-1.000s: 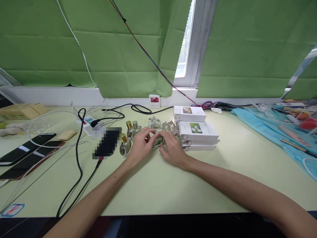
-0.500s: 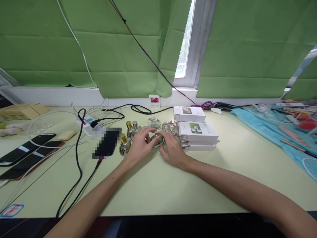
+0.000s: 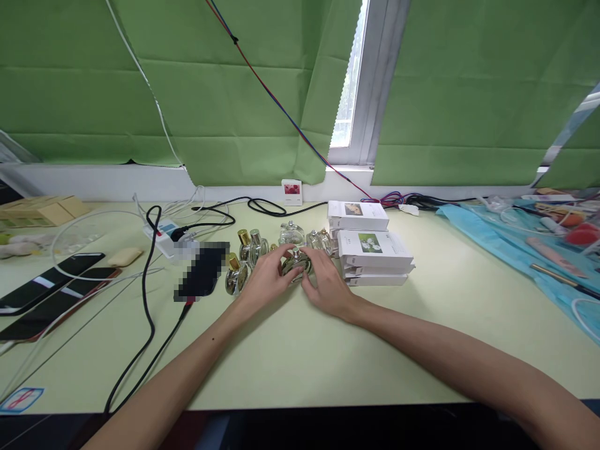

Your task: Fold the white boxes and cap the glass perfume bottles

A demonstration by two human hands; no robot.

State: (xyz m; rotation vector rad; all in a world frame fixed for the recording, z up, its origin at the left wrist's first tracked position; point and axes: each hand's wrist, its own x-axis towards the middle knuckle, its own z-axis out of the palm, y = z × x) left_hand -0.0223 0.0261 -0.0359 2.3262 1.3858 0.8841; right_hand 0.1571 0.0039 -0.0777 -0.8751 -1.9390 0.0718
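Between my hands, at the middle of the table, stands a round clear glass bottle (image 3: 296,264) with a small metal top. My left hand (image 3: 269,275) has its fingers curved round the bottle's left side, touching near its top. My right hand (image 3: 324,281) is curved round its right side, with the fingertips by the top. Left of my left hand are gold-capped bottles (image 3: 235,278) and a silver-capped bottle (image 3: 255,247). Behind the held bottle sit another glass bottle (image 3: 291,233) and a few more (image 3: 319,240).
White boxes (image 3: 375,250) are stacked right of my hands. A dark, pixelated phone (image 3: 204,272) and a black cable (image 3: 149,312) lie left, beside a power strip (image 3: 164,237). Blue sheeting (image 3: 506,250) with assorted items covers the far right. A small card (image 3: 292,192) stands at the back.
My left hand's fingers have shifted slightly and its thumb has come lower, so more of the round bottle shows. My right hand stays nearly where it was.
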